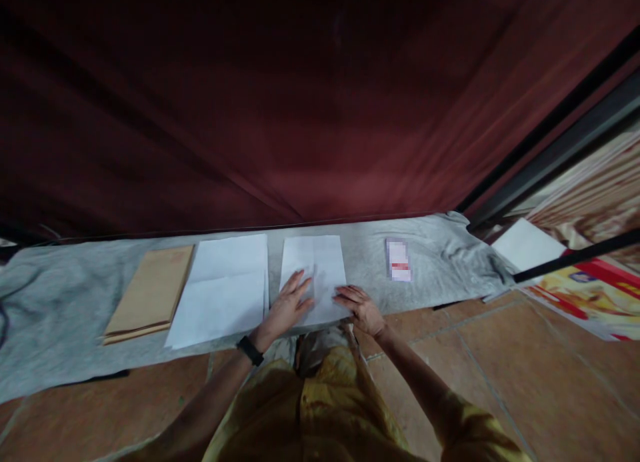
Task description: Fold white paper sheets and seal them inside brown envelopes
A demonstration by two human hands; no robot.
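Note:
A white sheet of paper (325,252) with a faint crease lies in front of me on the grey cloth. My left hand (289,302), a dark band at its wrist, rests on the sheet's left part with fingers spread. On the lower right edge lies my right hand (364,309), its fingers stretched out over the paper. Left of the sheet is a stack of larger white paper (227,269) with a crease across it. Beyond that stack sits a pile of brown paper envelopes (150,285).
The grey cloth (425,269) covers a narrow surface against a dark red curtain (310,129). A small blurred packet (399,259) lies to the right. A black metal frame (555,149) and a colourful box (590,292) stand farther right, above the tiled floor (480,382).

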